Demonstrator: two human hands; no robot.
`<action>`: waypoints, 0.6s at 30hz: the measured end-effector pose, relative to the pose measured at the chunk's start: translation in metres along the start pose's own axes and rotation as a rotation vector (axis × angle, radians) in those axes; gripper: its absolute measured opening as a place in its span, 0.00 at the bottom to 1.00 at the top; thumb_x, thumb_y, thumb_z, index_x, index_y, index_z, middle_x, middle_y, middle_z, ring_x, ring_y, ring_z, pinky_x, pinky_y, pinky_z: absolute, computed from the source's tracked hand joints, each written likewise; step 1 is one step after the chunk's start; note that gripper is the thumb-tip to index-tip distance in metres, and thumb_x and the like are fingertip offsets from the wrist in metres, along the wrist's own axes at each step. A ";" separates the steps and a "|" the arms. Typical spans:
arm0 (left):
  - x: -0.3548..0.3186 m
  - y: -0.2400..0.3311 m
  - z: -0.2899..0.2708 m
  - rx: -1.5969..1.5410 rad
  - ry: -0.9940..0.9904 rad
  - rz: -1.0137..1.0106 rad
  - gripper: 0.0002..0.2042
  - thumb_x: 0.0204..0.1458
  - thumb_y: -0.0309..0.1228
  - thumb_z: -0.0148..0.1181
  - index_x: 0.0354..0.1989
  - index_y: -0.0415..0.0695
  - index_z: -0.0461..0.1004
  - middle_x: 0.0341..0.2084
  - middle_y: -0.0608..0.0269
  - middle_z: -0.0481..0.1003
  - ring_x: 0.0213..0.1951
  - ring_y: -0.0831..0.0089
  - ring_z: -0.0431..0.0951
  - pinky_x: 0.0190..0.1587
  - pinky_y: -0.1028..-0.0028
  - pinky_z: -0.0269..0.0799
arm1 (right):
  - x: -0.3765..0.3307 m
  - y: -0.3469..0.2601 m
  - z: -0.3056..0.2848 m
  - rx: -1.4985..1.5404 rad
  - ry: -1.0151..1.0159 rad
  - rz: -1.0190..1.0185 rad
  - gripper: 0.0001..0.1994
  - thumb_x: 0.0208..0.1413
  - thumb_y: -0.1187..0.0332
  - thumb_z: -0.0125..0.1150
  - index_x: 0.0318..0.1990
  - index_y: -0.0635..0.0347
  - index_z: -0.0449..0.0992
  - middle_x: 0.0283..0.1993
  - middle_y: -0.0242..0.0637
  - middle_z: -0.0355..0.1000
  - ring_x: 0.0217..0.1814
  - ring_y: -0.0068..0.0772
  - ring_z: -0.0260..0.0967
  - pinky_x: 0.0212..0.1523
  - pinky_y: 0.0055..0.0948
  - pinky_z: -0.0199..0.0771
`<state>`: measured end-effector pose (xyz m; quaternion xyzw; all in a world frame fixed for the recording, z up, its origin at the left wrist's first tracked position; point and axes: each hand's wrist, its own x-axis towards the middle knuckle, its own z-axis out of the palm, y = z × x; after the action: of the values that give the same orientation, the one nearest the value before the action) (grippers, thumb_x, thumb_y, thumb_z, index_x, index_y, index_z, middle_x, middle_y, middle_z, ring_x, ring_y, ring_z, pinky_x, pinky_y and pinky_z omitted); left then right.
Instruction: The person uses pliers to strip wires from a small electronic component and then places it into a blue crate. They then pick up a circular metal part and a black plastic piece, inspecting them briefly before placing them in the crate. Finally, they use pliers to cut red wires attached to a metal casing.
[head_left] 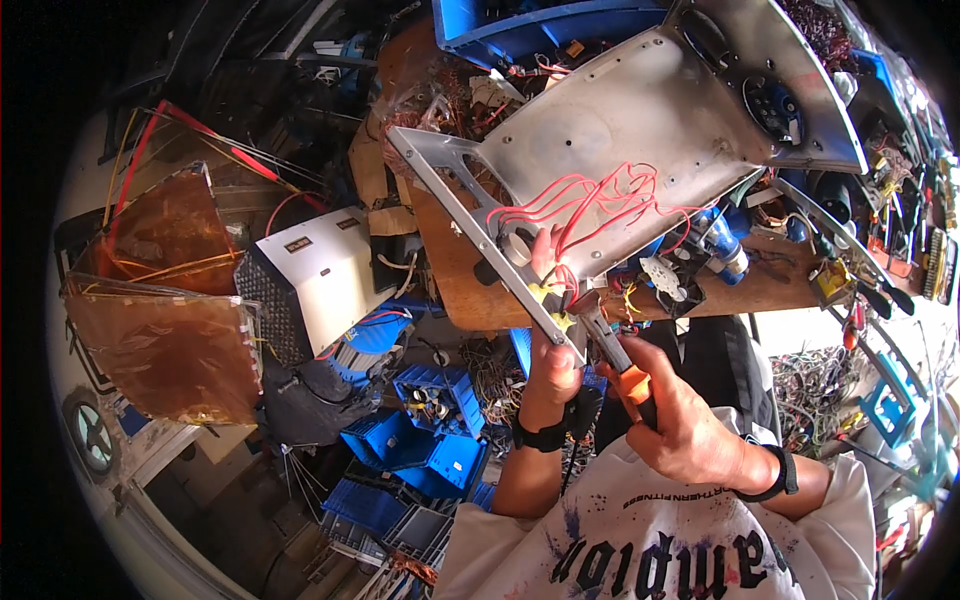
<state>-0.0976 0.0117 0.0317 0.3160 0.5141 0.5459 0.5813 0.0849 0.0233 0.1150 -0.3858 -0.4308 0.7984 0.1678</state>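
The right hand (690,425) was wrapped tight round the orange handles of a pair of pliers (610,345), whose dark nose reached up and away from that grip to the lower corner of a metal panel (640,120). Just left of it, the left hand (552,365) pinched the panel's frame edge from below, thumb up against the metal beside a small yellow connector (545,293). To do this step well, the left grip had to hold the panel steady while the pliers bit squarely on the small part, squeezing slowly so the nose did not slip onto the red wires (590,200). Those wires looped over the panel face just above both grips, running down to meet the plier tip. Beyond the panel lay the wooden counter (460,280), and far to the left a white box (320,270) stood well apart.
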 end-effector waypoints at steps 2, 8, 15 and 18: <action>0.002 0.002 0.002 -0.001 -0.006 -0.002 0.57 0.39 0.67 0.55 0.70 0.40 0.39 0.69 0.51 0.42 0.69 0.60 0.45 0.68 0.62 0.40 | -0.001 0.000 -0.003 -0.048 -0.037 0.017 0.36 0.43 0.81 0.49 0.64 0.72 0.48 0.53 0.57 0.63 0.58 0.53 0.62 0.60 0.38 0.61; -0.002 0.007 0.005 -0.002 -0.005 -0.039 0.57 0.39 0.66 0.56 0.70 0.40 0.38 0.69 0.51 0.43 0.68 0.61 0.46 0.67 0.63 0.41 | -0.005 -0.010 -0.004 -0.059 -0.046 0.044 0.40 0.44 0.81 0.49 0.67 0.73 0.42 0.56 0.58 0.60 0.61 0.52 0.60 0.61 0.37 0.60; -0.002 0.012 0.009 0.013 -0.010 -0.049 0.57 0.39 0.65 0.57 0.70 0.40 0.38 0.68 0.51 0.44 0.67 0.62 0.47 0.66 0.64 0.43 | -0.001 -0.010 -0.006 -0.013 -0.059 0.077 0.39 0.44 0.81 0.49 0.68 0.68 0.44 0.53 0.55 0.65 0.55 0.51 0.66 0.58 0.36 0.64; 0.000 0.016 0.012 0.009 -0.014 -0.065 0.57 0.39 0.65 0.57 0.70 0.40 0.37 0.68 0.52 0.45 0.67 0.63 0.48 0.66 0.65 0.44 | 0.001 -0.011 -0.006 -0.067 -0.019 0.074 0.38 0.44 0.81 0.48 0.67 0.67 0.47 0.53 0.55 0.65 0.55 0.51 0.66 0.56 0.37 0.66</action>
<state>-0.0910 0.0169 0.0499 0.3054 0.5225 0.5223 0.6008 0.0879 0.0337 0.1213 -0.3990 -0.4443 0.7929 0.1211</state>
